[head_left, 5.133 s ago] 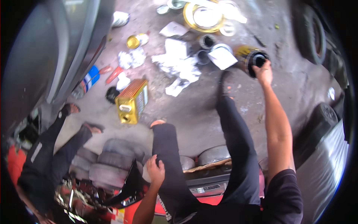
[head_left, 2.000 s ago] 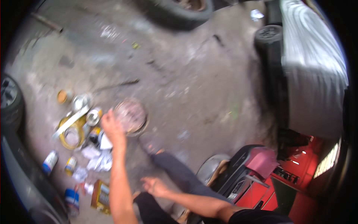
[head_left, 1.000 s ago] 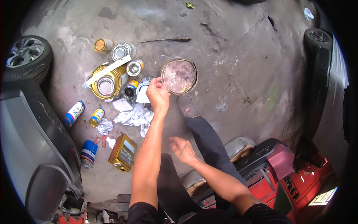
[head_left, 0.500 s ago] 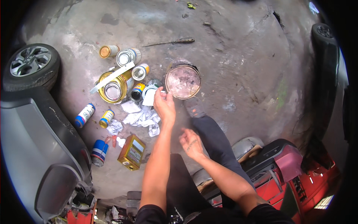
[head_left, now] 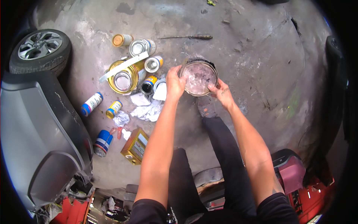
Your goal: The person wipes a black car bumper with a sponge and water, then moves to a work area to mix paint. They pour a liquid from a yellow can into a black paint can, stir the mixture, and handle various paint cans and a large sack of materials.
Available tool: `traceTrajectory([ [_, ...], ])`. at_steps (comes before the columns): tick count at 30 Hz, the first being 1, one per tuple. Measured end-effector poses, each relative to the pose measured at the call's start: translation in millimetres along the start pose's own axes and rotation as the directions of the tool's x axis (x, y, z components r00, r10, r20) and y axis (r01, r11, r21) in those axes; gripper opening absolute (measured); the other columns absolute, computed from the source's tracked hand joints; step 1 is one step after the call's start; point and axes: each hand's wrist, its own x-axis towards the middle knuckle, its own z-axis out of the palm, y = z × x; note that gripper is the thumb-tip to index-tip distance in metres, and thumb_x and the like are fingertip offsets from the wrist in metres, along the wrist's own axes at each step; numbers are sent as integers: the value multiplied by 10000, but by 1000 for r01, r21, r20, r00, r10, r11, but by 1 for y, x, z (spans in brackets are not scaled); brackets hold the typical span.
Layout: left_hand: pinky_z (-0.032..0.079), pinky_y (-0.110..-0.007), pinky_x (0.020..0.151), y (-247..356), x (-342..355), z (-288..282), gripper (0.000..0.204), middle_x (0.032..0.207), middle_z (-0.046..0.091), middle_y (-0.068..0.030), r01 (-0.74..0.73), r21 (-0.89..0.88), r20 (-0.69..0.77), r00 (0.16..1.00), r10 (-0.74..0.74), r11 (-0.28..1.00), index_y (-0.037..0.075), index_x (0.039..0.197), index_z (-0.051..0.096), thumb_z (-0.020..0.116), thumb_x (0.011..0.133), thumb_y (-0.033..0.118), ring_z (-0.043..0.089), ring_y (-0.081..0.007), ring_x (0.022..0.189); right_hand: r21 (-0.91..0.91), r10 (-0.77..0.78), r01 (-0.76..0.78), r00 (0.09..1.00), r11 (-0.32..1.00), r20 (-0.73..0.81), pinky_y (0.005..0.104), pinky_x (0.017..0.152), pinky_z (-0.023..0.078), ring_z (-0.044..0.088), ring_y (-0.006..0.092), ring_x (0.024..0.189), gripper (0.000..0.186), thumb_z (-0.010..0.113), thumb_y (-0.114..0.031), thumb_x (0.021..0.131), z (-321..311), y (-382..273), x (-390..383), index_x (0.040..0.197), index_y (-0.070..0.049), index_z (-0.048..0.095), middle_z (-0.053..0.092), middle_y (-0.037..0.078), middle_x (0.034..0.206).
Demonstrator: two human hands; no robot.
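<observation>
A round paint can (head_left: pixel 200 79) with a stained, pinkish-grey top stands ahead of me on the concrete, by my dark shoe (head_left: pixel 206 107). My left hand (head_left: pixel 175 83) grips its left side, thumb on the rim. On the lower right of the rim, my right hand (head_left: pixel 222 93) closes with the thumb on top; its other fingers are partly hidden. Left of the hands, several tins surround a large gold can (head_left: pixel 140 71), across which lies a white flat stick (head_left: pixel 125 66). Crumpled white paper (head_left: pixel 148 112) lies by my left forearm.
A grey car bumper (head_left: pixel 44 112) and a wheel (head_left: pixel 40 50) stand at left. A gold rectangular tin (head_left: pixel 135 147), a blue can (head_left: pixel 102 142) and two smaller cans lie nearer me. A long thin tool (head_left: pixel 201 37) lies beyond the paint can.
My left hand has moved from beside the white paper to the paint can. My right hand has reached forward from near my knee and taken hold of its other side. The view has shifted slightly.
</observation>
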Motion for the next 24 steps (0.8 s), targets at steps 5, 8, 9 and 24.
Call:
traceTrajectory([
  [5, 465, -430, 1110, 20, -13, 7, 602, 1343, 648, -281, 29, -105, -46, 998, -34, 994, -48, 1383, 599, 764, 822, 93, 614, -407, 1279, 85, 18, -11, 997, 996, -79, 492, 1048, 536, 650, 271, 1212, 505, 693, -189, 995, -4, 23, 11, 1442, -17, 533, 668, 122, 1330],
  [8, 493, -474, 1014, 59, -56, 11, 516, 1229, 640, -258, -67, -59, -86, 994, 62, 996, -44, 1298, 616, 768, 838, 133, 619, -443, 1168, 161, 19, -8, 998, 987, -62, 495, 1068, 527, 638, 294, 1238, 541, 691, -169, 989, -31, 26, -24, 1474, -8, 515, 636, 142, 1377],
  [9, 494, -482, 996, 73, -72, 6, 516, 1222, 621, -260, -97, -38, -68, 993, 95, 995, -42, 1298, 602, 767, 845, 141, 613, -453, 1154, 190, 14, -5, 999, 982, -45, 498, 1078, 521, 629, 306, 1254, 568, 697, -170, 985, -34, 23, -41, 1493, -4, 503, 621, 154, 1400],
  [24, 448, -533, 1039, 284, -289, -141, 655, 1340, 529, -329, -411, 210, 335, 883, 330, 887, -40, 1469, 409, 611, 1005, 375, 535, -514, 1250, -195, -253, 200, 918, 960, -305, 394, 934, 530, 681, 236, 1081, 527, 742, -355, 936, -14, -63, -396, 1246, 66, 675, 739, 203, 1128],
])
